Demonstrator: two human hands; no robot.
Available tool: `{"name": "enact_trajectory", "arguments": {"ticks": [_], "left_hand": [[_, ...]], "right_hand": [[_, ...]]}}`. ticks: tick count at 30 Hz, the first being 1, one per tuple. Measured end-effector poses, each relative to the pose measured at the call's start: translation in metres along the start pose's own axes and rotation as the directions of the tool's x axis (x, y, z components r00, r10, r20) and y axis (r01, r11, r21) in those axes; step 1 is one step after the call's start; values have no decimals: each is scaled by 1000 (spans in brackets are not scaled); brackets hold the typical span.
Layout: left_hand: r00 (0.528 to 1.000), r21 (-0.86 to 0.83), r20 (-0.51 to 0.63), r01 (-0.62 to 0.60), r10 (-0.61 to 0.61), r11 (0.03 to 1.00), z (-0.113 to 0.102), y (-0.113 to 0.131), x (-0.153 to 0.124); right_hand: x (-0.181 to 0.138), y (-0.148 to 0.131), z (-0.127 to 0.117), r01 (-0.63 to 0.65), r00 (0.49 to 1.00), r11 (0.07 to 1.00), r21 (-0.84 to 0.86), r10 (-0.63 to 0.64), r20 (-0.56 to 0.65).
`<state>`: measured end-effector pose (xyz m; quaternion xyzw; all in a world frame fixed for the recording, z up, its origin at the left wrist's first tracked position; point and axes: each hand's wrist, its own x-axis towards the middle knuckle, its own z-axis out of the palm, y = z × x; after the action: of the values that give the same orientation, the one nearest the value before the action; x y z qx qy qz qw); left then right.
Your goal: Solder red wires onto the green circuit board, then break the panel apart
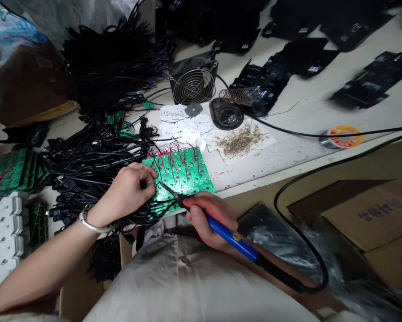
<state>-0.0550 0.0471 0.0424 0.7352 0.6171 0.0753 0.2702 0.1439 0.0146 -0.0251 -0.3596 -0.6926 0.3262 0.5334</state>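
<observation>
Tangled black cables (87, 165) are crowding the green circuit board (184, 172) — left hand (129, 190) pinching, seemingly, a wire; right hand (209, 217) gripping a blue-handled soldering iron (233, 237).

A small black fan (193, 82) stood on the pale surface (308, 116). Just right of the fan sat a black stand (226, 114) with a wire coil (239, 95). Further right lay a solder spool (344, 136); left of the fan, black cables (110, 58). Nearer than the fan sat a cardboard box (375, 219).
</observation>
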Motion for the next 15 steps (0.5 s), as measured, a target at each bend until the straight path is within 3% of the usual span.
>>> {"name": "enact_trajectory", "arguments": {"ticks": [15], "left_hand": [[1000, 12, 2, 16, -16, 1000, 1, 0, 0]], "right_hand": [[-5, 0, -7, -60, 998, 997, 41, 59, 15]]}}
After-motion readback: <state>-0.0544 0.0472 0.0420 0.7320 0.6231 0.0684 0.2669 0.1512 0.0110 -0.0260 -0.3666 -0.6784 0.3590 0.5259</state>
